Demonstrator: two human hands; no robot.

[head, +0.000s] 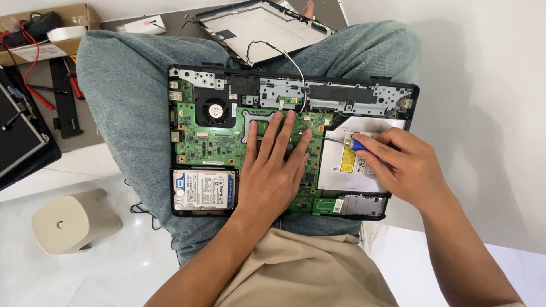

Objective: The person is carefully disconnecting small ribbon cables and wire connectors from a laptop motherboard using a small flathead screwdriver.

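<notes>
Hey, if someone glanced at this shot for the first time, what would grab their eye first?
An opened laptop base lies across the person's lap, its green circuit board exposed. The left hand presses flat on the board's middle, while the right hand works a blue-handled screwdriver over the silver optical drive. A hard drive sits at the lower left corner.

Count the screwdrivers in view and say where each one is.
2. A blue-handled screwdriver is in the right hand, tip at the board's edge. A red-handled one lies on the floor at top left. Others may be hidden in the cardboard box.
</notes>
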